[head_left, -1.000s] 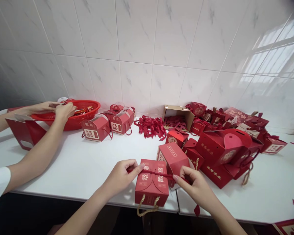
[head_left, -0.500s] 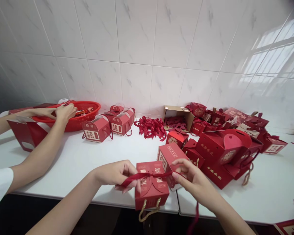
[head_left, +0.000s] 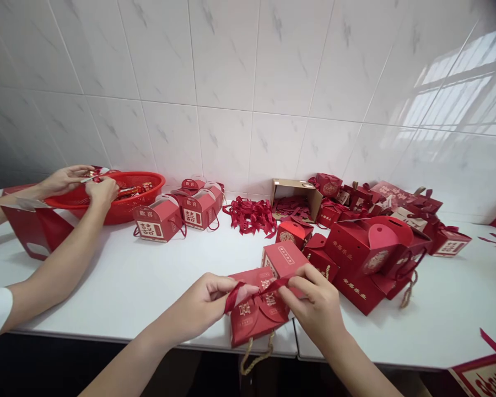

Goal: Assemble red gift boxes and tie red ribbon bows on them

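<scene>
A red gift box (head_left: 248, 325) with gold characters sits at the table's front edge, a rope handle (head_left: 256, 365) hanging from its near side. Across its top runs a dark red ribbon (head_left: 274, 285). My left hand (head_left: 204, 306) pinches the ribbon on the left, with fingertips close to the lid. On the other side, my right hand (head_left: 316, 302) grips the ribbon between thumb and fingers. Directly behind stands another red box (head_left: 287, 255), partly covered by my right hand and the first box.
A co-worker's hands (head_left: 101, 190) hold a small item over a red plastic basket (head_left: 143, 208) at left. Small red boxes (head_left: 159, 218) and a ribbon pile (head_left: 252, 215) lie along the wall. Beside an open carton (head_left: 296, 187), many red boxes (head_left: 359, 264) crowd the right.
My hands have drawn closer together, shortening the stretch of ribbon between them. The gift box has turned slightly. The co-worker's hands have lifted a little above the basket.
</scene>
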`<state>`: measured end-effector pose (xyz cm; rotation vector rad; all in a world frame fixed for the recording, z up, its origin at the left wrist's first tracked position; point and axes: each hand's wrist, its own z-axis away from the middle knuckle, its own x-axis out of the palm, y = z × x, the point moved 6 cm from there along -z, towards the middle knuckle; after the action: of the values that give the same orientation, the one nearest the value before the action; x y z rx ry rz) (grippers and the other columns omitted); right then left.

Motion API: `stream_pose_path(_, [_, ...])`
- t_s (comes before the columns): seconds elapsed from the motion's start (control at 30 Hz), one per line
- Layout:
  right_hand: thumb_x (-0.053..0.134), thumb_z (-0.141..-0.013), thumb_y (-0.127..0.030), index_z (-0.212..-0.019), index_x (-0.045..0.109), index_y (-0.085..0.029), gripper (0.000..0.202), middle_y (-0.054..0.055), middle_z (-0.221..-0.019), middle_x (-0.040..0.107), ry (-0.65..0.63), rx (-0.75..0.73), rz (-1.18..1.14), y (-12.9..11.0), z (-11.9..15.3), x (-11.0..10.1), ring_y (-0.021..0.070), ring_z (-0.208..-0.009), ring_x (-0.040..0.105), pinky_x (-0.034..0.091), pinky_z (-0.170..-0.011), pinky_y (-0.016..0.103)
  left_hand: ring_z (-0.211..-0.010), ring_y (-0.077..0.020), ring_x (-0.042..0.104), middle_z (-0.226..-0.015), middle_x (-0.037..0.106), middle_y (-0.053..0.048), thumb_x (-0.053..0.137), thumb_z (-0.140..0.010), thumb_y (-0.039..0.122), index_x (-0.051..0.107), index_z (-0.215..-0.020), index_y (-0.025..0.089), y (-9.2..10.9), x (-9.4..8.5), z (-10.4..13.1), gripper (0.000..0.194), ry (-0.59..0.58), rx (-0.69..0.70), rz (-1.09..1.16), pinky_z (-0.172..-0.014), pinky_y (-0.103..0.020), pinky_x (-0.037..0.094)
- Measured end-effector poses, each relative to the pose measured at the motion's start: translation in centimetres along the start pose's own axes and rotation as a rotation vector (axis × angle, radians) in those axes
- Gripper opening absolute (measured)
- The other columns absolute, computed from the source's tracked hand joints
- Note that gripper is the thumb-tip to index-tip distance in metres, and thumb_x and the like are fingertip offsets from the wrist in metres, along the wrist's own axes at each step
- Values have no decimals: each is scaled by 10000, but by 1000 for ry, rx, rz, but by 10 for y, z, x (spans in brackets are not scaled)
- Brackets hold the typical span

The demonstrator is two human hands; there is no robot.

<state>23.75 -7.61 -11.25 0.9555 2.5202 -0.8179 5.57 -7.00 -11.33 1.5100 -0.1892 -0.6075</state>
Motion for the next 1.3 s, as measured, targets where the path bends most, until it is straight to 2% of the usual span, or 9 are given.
stream_pose_path(0.1, [610, -768, -131, -587, 604, -149, 182, 9, -653, 492, 24, 47, -197, -8, -3, 0, 83, -537, 451, 364, -488, 198, -565, -89, 392, -594, 473, 33, 546, -861, 345, 716, -798, 147, 2, -3, -4, 268, 120, 101, -50, -560, -200, 364])
stream_pose_path(0.27, [656, -740, -162, -585, 688, -149, 158, 6, -642, 500, -196, 202, -381, -17, -6, 21, 85, -540, 452, 368, -494, 200, -645, -117, 481, -728, 513, -6, 446, -886, 248, 656, -720, 162, 1, 2, -7, 281, 324, 206, -398, -578, -209, 382])
stream_pose_path(0.4, [637, -728, -132, -607, 715, -155, 146, 3, -655, 500, -338, 397, -433, -17, -3, 37, 91, -565, 476, 377, -522, 204, -714, -130, 518, -879, 522, -28, 403, -812, 92, 628, -806, 184, 1, 14, -5, 243, 362, 274, -641, -632, -228, 420])
stream_pose_path(0.5, [638, -713, -126, -625, 716, -163, 123, -2, -672, 508, -383, 462, -446, -17, -2, 41, 96, -587, 486, 382, -550, 214, -734, -140, 527, -914, 515, -34, 399, -781, 55, 619, -867, 196, -1, 17, -3, 275, 377, 308, -754, -646, -243, 442])
stream_pose_path(0.7, [617, -684, -120, -608, 667, -160, 99, -4, -692, 515, -404, 529, -503, -8, -4, 41, 111, -617, 492, 385, -562, 229, -744, -124, 559, -1015, 500, -61, 368, -869, 93, 618, -1038, 209, 2, 17, 0, 323, 349, 431, -736, -673, -247, 487])
stream_pose_path(0.83, [589, -665, -111, -575, 575, -159, 103, -17, -672, 489, -408, 462, -562, -5, -9, 42, 107, -613, 475, 374, -554, 223, -782, -133, 566, -1033, 491, -75, 379, -909, 124, 631, -1061, 220, 5, 17, -1, 309, 290, 495, -755, -686, -249, 490])
stream_pose_path(1.03, [556, -630, -109, -583, 444, -183, 142, -34, -658, 425, -404, 267, -427, -4, -18, 44, 98, -587, 423, 328, -520, 216, -847, -134, 571, -1127, 481, -87, 359, -938, 129, 579, -1202, 263, 7, 13, -5, 368, 154, 542, -779, -760, -262, 483])
stream_pose_path(1.17, [543, -628, -95, -579, 353, -193, 219, -39, -683, 390, -509, 182, -352, -6, -21, 45, 92, -597, 421, 328, -529, 214, -833, -128, 563, -1088, 512, -76, 382, -942, 151, 645, -1112, 258, 8, 9, -10, 331, 104, 550, -774, -762, -256, 468])
stream_pose_path(1.3, [515, -671, -91, -605, 394, -185, 167, -17, -755, 426, -607, 126, -302, -12, -23, 47, 102, -658, 471, 375, -590, 225, -746, -116, 556, -891, 545, -47, 489, -904, 180, 725, -917, 217, 9, 4, -16, 240, 200, 559, -701, -697, -227, 467])
